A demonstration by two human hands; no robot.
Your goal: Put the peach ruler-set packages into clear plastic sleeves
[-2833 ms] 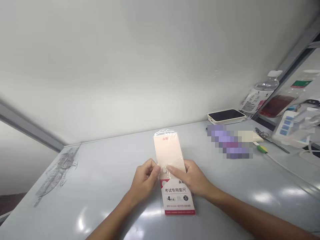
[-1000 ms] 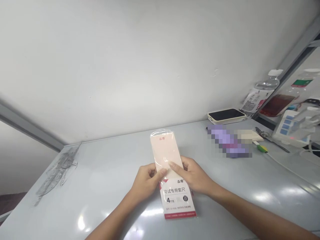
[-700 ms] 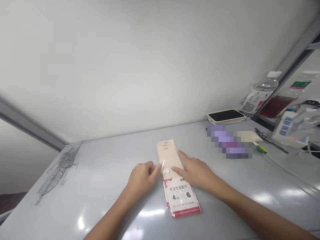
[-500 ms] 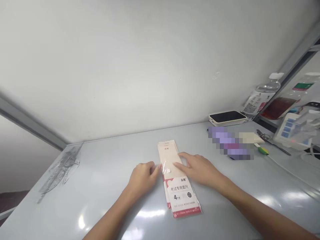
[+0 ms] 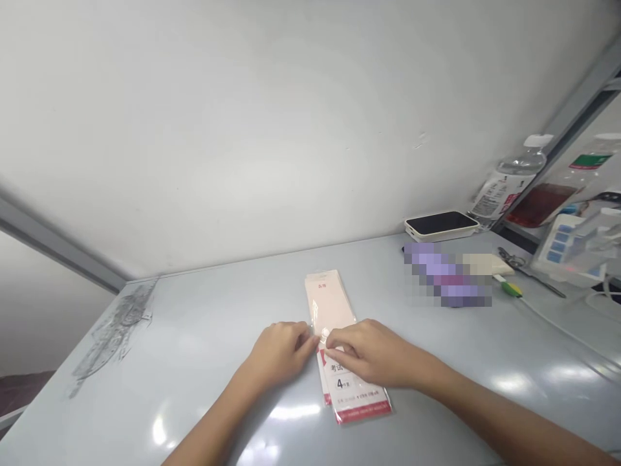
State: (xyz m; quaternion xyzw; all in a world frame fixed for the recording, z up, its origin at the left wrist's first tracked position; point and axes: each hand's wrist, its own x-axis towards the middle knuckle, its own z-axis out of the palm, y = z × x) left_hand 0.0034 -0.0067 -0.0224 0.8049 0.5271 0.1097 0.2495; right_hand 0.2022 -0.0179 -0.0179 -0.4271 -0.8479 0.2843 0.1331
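A flat ruler set in a clear plastic sleeve [image 5: 334, 304] lies on the pale grey table [image 5: 194, 362], with a pale pink upper part and a white and red printed card at the near end. My left hand [image 5: 279, 353] rests beside it, fingertips at the sleeve's left edge. My right hand [image 5: 371, 353] lies across the packet, fingers curled onto a small round sticker [image 5: 325, 334] on the sleeve. The hand hides part of the printed card.
A phone in a cream case [image 5: 440, 224] and a clear bottle [image 5: 504, 188] stand along the far edge. A pixelated object [image 5: 447, 275] lies nearby. Scissors [image 5: 512, 259], a white powered device [image 5: 565, 239] and a white cable [image 5: 557, 323] are at the right.
The packet has gone from being held up in both hands to lying flat on the table. My right hand has moved from the packet's side onto the round sticker.
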